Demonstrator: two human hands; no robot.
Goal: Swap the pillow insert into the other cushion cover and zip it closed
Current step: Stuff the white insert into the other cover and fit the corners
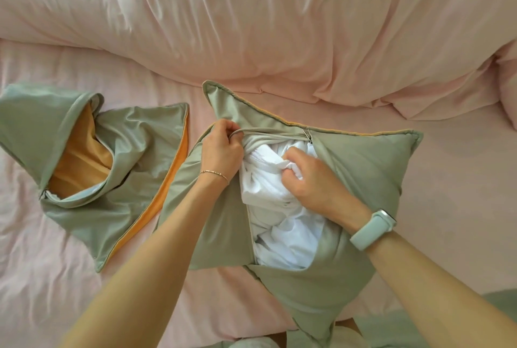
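Now working insert in green cover (363, 168).
My left hand (221, 146) pinches the opening edge, right hand (310, 177) clutches white insert (282, 224); bunched filling near zipper pull (307, 135) could jam it.

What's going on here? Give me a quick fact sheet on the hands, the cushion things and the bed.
left hand: grips the edge of the open zip on the filled cover
right hand: pinches the white insert
insert: bunched, showing through the wide-open zip
zip slider: at the far end of the opening
empty cover: lies to the left, green with orange lining, open
surface: pink sheet, rumpled pink duvet behind
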